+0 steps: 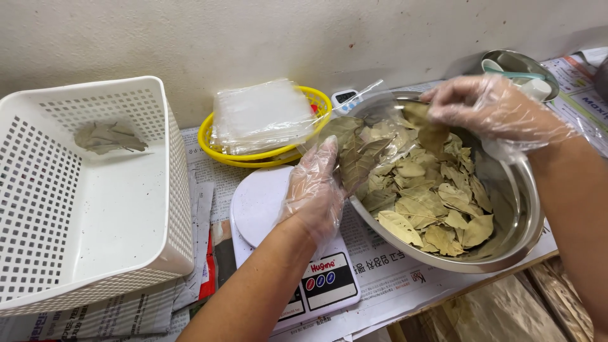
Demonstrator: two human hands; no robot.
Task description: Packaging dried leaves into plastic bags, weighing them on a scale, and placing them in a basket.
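The left hand (315,190) hides its clear bag's lower part while clamping it; the right hand (491,104) pinches dried leaves (430,196) inside the steel bowl (522,228) at the newspaper-covered worktop's (386,272) front edge.

White basket (95,190) floor lies open; yellow tray (209,136) and scale (259,202) crowd the steel bowl (525,209).

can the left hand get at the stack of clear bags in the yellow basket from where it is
Probably yes. The left hand hovers over the white scale, at the steel bowl's rim, and the yellow basket with the clear bags sits just beyond it, uncovered, nothing between. The hand holds leaves, though.
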